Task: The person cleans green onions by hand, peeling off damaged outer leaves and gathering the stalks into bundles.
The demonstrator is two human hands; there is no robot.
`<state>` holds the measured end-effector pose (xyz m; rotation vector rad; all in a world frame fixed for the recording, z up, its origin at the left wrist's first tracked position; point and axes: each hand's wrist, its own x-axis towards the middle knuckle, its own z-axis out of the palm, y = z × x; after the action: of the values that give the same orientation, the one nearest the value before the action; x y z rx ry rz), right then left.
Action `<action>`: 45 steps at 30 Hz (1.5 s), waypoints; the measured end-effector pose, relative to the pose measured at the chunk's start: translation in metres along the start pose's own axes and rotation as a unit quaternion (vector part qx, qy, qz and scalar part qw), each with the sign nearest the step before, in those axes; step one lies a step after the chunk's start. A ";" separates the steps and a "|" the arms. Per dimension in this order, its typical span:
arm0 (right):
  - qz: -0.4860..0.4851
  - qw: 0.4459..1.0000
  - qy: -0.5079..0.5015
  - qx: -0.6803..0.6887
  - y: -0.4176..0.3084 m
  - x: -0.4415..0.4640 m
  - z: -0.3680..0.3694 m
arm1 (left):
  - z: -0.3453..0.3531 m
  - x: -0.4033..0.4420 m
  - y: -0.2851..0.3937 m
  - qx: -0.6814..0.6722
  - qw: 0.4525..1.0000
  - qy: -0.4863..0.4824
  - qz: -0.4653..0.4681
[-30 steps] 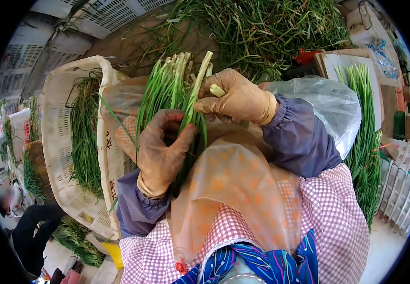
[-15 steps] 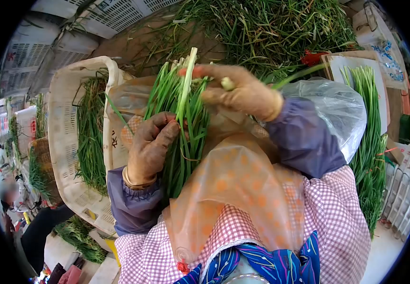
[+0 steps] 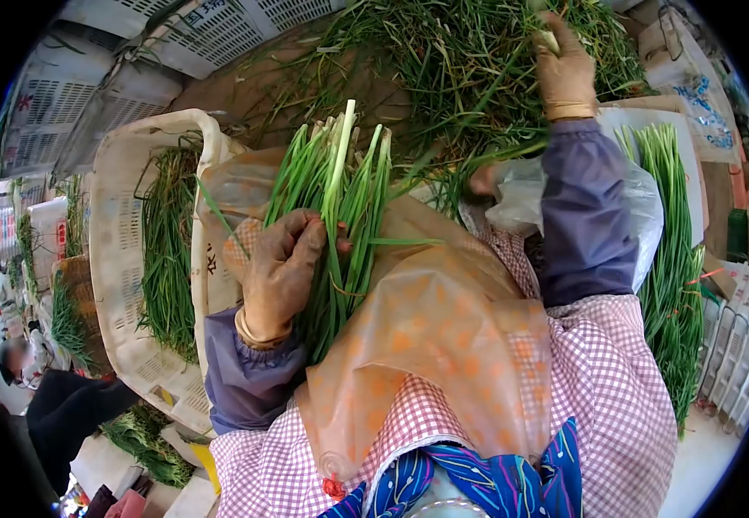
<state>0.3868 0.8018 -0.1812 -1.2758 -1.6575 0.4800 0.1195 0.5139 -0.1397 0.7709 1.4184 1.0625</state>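
Observation:
My left hand (image 3: 279,263), in a soiled glove, is closed around a bunch of green chives (image 3: 353,237) lying across my lap. One paler, thicker stalk (image 3: 340,164) sticks up above the rest, between thumb and forefinger. My right hand (image 3: 567,76), also gloved, is stretched far out over a loose heap of chives (image 3: 469,69). A pale stalk end (image 3: 550,41) shows between its fingers; the rest of that chive stalk is blurred.
On my left stands a white plastic crate (image 3: 115,285) with chives inside. A long bundle of chives (image 3: 672,276) lies at right beside a clear plastic bag (image 3: 642,207). Perforated crates (image 3: 219,30) line the back. Another person (image 3: 72,410) is at far left.
My right hand has swung from beside the bunch out to the far right, over the heap, with the pale stalk. My left hand keeps its hold on the bunch.

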 end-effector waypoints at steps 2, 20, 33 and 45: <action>0.000 1.000 -0.021 -0.010 -0.011 -0.009 0.001 | 0.003 0.000 0.003 0.025 0.999 0.012 -0.014; -0.010 0.971 -0.239 -0.022 -0.023 -0.024 0.017 | 0.021 -0.011 -0.001 0.384 0.879 0.029 0.283; 0.246 0.763 -0.489 0.344 -0.097 -0.110 0.043 | 0.034 -0.010 0.020 0.370 0.923 0.059 0.084; -0.004 0.990 -0.100 -0.098 -0.035 -0.038 0.009 | 0.007 -0.007 0.001 0.014 0.999 0.021 -0.026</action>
<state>0.3606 0.7566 -0.1757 -1.3998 -1.9157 0.4607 0.1271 0.5096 -0.1358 0.7318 1.4835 1.0260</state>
